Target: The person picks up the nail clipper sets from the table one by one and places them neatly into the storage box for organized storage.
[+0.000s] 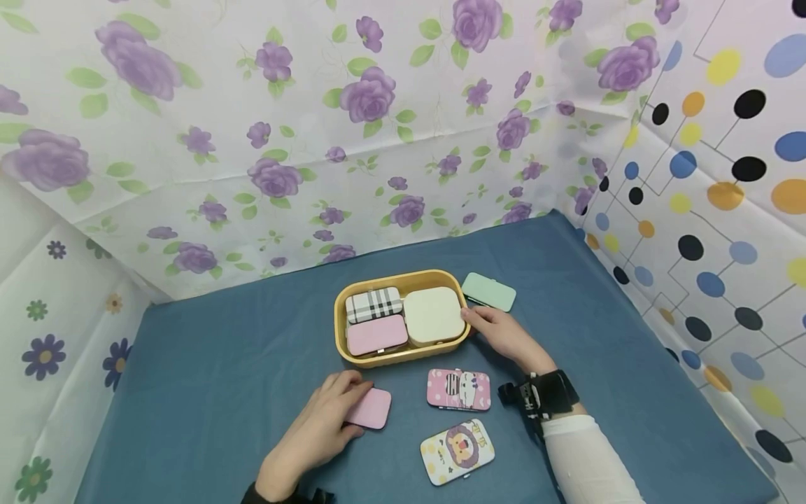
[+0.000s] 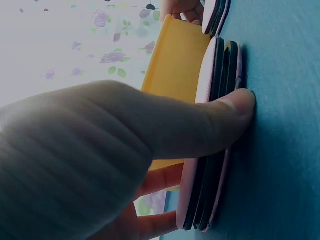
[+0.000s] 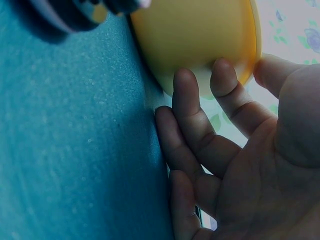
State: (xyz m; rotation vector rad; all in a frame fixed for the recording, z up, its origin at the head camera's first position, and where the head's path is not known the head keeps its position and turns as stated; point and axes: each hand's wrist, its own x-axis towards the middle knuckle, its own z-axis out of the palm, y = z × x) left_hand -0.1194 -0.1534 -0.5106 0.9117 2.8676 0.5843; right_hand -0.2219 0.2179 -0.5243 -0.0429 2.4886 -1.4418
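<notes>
My left hand grips a pink tin lying on the blue cloth, in front of a yellow basket. In the left wrist view the thumb lies across the near side of the pink tin, with fingers at its far side. My right hand holds the basket's right end. In the right wrist view its fingertips touch the yellow wall and the thumb meets the rim. Inside the basket lie a black-and-white plaid tin, another pink tin and a cream square box.
A mint green tin lies behind my right hand. In front of the basket are a pink cat-print tin and a lion-print tin. Floral cloth hangs behind, and dotted cloth hangs on the right.
</notes>
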